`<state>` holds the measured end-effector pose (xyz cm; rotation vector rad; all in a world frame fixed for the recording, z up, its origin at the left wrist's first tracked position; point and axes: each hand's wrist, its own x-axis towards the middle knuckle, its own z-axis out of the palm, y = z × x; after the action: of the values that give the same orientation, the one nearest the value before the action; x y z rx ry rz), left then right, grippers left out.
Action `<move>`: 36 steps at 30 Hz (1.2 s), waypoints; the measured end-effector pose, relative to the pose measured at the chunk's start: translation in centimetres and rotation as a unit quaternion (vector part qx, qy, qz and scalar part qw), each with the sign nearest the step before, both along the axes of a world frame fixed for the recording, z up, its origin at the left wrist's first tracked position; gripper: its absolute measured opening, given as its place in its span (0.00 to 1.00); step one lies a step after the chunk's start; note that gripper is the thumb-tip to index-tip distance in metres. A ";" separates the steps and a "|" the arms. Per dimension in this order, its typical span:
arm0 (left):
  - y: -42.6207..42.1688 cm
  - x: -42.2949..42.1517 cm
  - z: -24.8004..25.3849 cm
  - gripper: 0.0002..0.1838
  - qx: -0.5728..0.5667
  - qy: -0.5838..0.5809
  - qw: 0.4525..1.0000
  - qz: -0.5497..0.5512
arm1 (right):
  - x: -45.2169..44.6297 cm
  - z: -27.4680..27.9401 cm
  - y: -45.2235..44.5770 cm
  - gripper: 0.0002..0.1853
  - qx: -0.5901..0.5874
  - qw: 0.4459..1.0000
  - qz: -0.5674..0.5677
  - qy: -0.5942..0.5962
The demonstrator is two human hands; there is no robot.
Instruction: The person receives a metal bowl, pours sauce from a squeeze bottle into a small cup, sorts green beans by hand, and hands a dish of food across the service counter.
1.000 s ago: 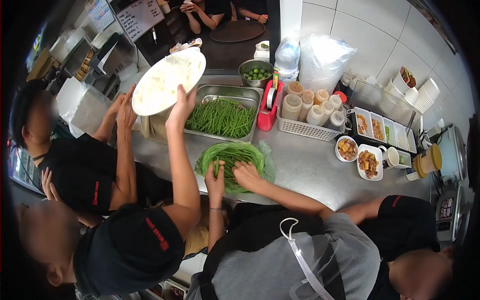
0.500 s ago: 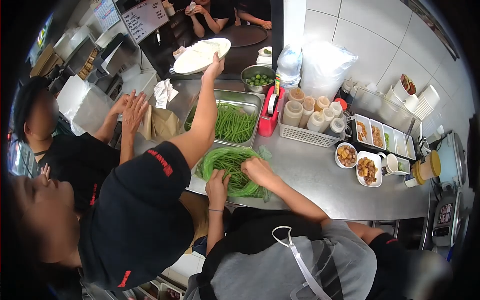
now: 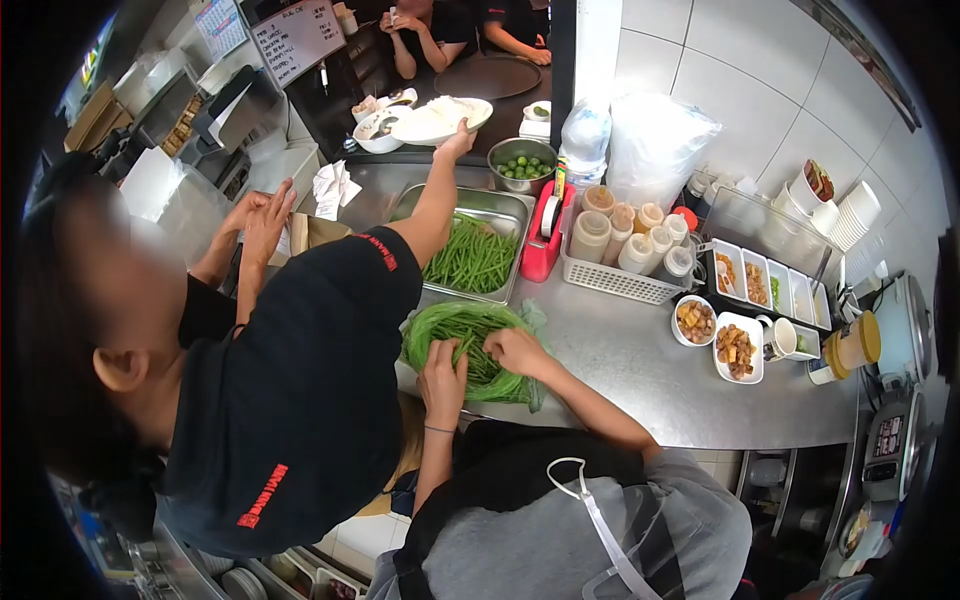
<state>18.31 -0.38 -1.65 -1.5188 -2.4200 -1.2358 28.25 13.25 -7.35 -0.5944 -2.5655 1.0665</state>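
Observation:
A green plastic bag (image 3: 420, 322) full of long green beans (image 3: 470, 328) lies open near the counter's front edge. My left hand (image 3: 441, 378) is at the bag's near left side, fingers bent and closed on green beans. From the right, my right hand (image 3: 518, 352) reaches over the bag, its curled fingers pinched on beans. The exact pieces in my fingertips are partly hidden. Just behind the bag, a steel tray (image 3: 518, 240) contains more green beans (image 3: 472, 255).
A co-worker's arm (image 3: 432, 215) crosses the tray, holding a white plate (image 3: 440, 122) at the pass-through. Another person's hands (image 3: 262, 225) are at left. Rightward stand a red tape dispenser (image 3: 541, 240), a basket of bottles (image 3: 620, 280), and food bowls (image 3: 738, 348).
The co-worker has leaned forward and the plate has moved right and lower, toward the pass-through ledge. My hands stay at the bag, with small finger movements.

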 end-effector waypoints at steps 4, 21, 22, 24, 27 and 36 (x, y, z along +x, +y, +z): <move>0.2 0.6 0.6 0.10 -0.008 -0.005 1.000 -0.018 | -0.5 -0.2 -1.6 0.15 -0.133 0.970 0.054 0.194; -0.9 1.5 1.9 0.10 0.067 -0.065 0.992 -0.079 | 0.9 -2.4 2.1 0.08 -0.412 0.899 0.115 0.091; -0.9 1.6 1.9 0.10 0.067 -0.065 0.992 -0.081 | 1.1 -1.7 2.2 0.08 -0.263 0.950 0.121 0.119; -0.9 1.8 2.0 0.13 0.054 0.000 0.996 -0.076 | 1.5 -0.5 2.4 0.09 -0.107 0.976 0.123 0.144; -1.4 3.4 6.2 0.17 0.024 0.052 0.998 -0.036 | 1.8 0.7 2.3 0.10 0.017 0.993 0.114 0.040; 0.3 2.4 1.3 0.13 -0.133 0.059 0.988 -0.046 | 2.5 5.7 0.6 0.09 0.119 0.982 0.130 0.064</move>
<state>20.69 -0.03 -0.32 -1.7324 -2.5431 -0.8317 30.75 13.89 -1.70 -0.1294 -2.6509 0.8223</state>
